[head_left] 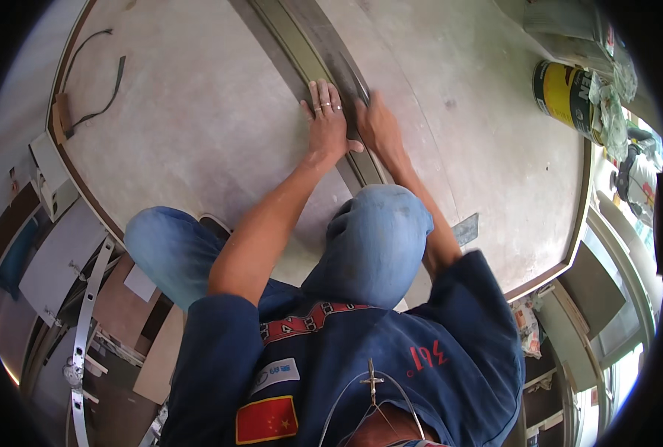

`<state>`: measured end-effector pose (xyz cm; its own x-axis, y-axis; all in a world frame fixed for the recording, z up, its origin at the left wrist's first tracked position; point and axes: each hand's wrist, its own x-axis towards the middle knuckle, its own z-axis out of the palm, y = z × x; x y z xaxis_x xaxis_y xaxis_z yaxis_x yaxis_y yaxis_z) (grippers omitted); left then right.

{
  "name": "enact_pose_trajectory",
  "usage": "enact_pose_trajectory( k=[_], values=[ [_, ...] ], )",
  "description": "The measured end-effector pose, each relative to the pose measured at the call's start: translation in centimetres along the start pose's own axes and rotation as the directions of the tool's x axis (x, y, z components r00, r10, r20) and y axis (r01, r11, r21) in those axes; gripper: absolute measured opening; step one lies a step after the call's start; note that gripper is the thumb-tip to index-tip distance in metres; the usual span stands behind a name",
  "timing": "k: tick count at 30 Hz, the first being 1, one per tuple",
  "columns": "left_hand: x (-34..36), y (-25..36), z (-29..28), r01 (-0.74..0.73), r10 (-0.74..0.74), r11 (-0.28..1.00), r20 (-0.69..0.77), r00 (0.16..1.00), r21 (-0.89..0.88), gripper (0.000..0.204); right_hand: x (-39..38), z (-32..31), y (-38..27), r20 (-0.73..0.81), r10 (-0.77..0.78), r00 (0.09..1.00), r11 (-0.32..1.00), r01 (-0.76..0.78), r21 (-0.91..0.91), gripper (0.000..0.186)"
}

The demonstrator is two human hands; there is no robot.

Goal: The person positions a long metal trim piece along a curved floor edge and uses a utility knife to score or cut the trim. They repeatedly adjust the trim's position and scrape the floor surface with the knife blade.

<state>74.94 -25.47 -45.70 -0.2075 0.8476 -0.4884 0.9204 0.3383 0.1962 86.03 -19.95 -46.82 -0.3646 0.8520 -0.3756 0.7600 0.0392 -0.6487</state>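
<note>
A long olive-green grooved strip [294, 41] runs from the far edge down toward my knee, with a darker band along each side. Pressing on it, my left hand [327, 119] lies with its fingers stretched out and a ring showing. Close beside, on the strip's right side, my right hand [378, 125] is closed, its knuckles up and its fingertips hidden. A thin dark, blade-like edge [359, 88] shows at its front; what kind of thing this is I cannot make out. My bent knee [387, 223] covers the near end of the strip.
The pale, dusty board [197, 127] has a raised rim. A dark strap [108, 104] lies at its left, a small grey rectangular plate [465, 229] right of my right forearm. A yellow-and-black can [562, 93] stands at the far right. Boards and a metal rail [85, 320] are lower left.
</note>
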Motion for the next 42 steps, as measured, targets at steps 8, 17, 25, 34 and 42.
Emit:
enact_pose_trajectory(
  k=[8, 17, 25, 34, 42],
  values=[
    [-0.1, -0.5, 0.1, -0.032, 0.032, 0.999, 0.018, 0.999, 0.007, 0.138, 9.2, 2.1, -5.1, 0.020, -0.222, 0.975, 0.975, 0.222, -0.011, 0.025],
    [0.4, -0.3, 0.6, -0.018, 0.017, 0.999, -0.028, 0.999, -0.048, 0.139, -11.1, -0.5, 6.0, 0.247, 0.123, 0.961, 0.989, -0.138, 0.045, 0.032],
    [0.0, -0.5, 0.1, -0.005, 0.005, 0.999, 0.017, 1.000, -0.050, 0.141, -18.0, -5.2, 8.8, 0.332, 0.134, 0.934, 0.987, -0.157, 0.043, 0.029],
    [0.1, -0.4, 0.4, -0.003, 0.004, 1.000, 0.008, 1.000, -0.012, 0.139, 10.4, 1.5, -4.5, 0.029, -0.314, 0.949, 0.946, 0.315, -0.073, 0.029],
    [-0.3, -0.8, 1.2, -0.026, 0.023, 0.994, -0.030, 0.999, -0.104, 0.138, 1.3, 0.1, -0.4, 0.233, -0.045, 0.971, 0.993, 0.070, -0.098, 0.036]
  ],
)
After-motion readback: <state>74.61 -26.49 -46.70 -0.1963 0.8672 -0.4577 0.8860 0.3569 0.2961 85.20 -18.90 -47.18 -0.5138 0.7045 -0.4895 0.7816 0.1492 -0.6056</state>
